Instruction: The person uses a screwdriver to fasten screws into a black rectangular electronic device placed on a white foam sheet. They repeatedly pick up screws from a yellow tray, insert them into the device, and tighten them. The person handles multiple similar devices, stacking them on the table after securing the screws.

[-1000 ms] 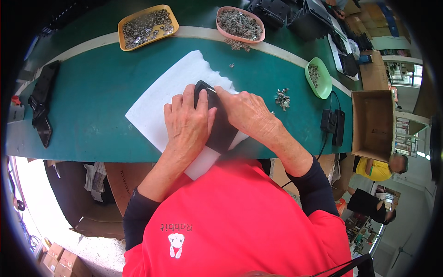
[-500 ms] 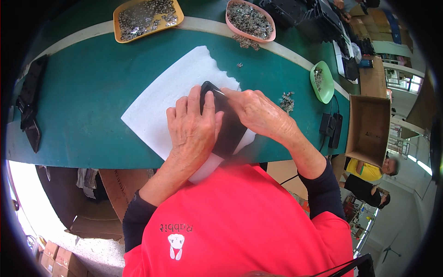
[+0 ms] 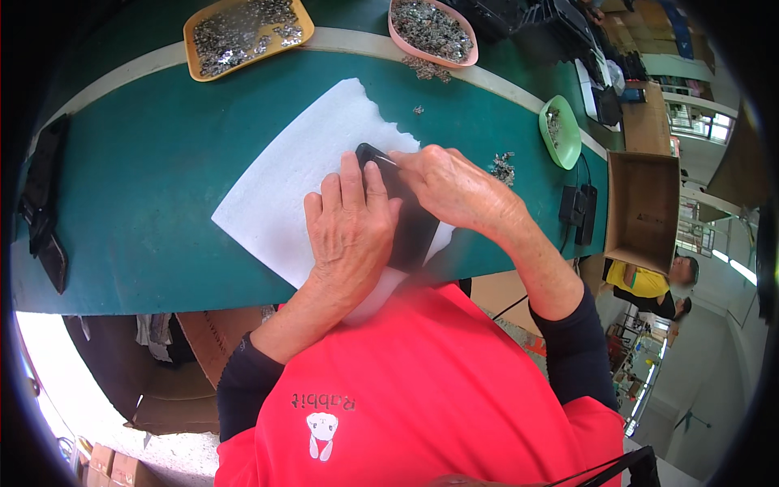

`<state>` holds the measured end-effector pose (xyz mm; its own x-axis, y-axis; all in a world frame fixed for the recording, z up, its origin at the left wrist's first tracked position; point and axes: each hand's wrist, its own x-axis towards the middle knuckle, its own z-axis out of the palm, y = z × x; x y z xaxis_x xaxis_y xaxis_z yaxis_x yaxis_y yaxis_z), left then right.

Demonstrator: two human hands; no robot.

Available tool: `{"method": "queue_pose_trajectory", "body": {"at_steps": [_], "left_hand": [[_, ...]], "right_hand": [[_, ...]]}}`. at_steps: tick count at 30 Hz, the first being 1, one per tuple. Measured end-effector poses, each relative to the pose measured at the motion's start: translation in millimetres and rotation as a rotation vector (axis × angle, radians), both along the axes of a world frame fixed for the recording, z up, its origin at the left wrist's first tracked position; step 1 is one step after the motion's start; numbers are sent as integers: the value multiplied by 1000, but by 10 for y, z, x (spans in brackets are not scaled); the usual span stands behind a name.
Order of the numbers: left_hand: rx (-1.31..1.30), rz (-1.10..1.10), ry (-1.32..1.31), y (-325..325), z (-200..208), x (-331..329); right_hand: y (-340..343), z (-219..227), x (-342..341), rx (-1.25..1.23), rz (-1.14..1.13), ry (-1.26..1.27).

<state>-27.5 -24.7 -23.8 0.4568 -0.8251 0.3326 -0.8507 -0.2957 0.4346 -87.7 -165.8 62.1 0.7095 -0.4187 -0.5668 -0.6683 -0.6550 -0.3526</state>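
A flat black panel [image 3: 415, 231] lies on a white foam sheet [image 3: 280, 183], which has one torn edge. My left hand [image 3: 350, 235] rests on the panel, its fingers stretched out and pressing near the far end. At that far corner, my right hand [image 3: 458, 188] is closed with its fingertips pinched on a thin, silvery metal tool [image 3: 386, 160]. The tool's tip meets the panel's far edge; the rest of it is hidden inside the right hand, so its exact kind does not show. Part of the panel is covered by both hands.
Small metal parts fill a yellow tray [image 3: 192, 50], a pink tray [image 3: 466, 62] and a green bowl [image 3: 570, 144]. A loose pile of parts [image 3: 502, 168] lies right of my hands. Black adapters [image 3: 578, 213] and a cardboard box [image 3: 645, 207] are farther right; dark pieces [image 3: 45, 195] lie left.
My left hand has shifted slightly right and nearer me on the panel. The right hand stays at the far corner with the metal tool. The whole view has tilted a little.
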Motion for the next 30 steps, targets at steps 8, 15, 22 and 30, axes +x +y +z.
{"method": "queue_pose_trajectory", "body": {"at_steps": [8, 15, 22, 30], "left_hand": [[-69, 21, -81, -38, -96, -44], [-81, 42, -73, -40, -83, -20], [-24, 61, -51, 4, -32, 3], [-38, 57, -32, 26, -10, -8]], "right_hand": [[24, 85, 157, -75, 67, 140], [119, 240, 239, -163, 130, 174], [-28, 116, 64, -99, 149, 13], [-32, 59, 59, -151, 220, -8]]}}
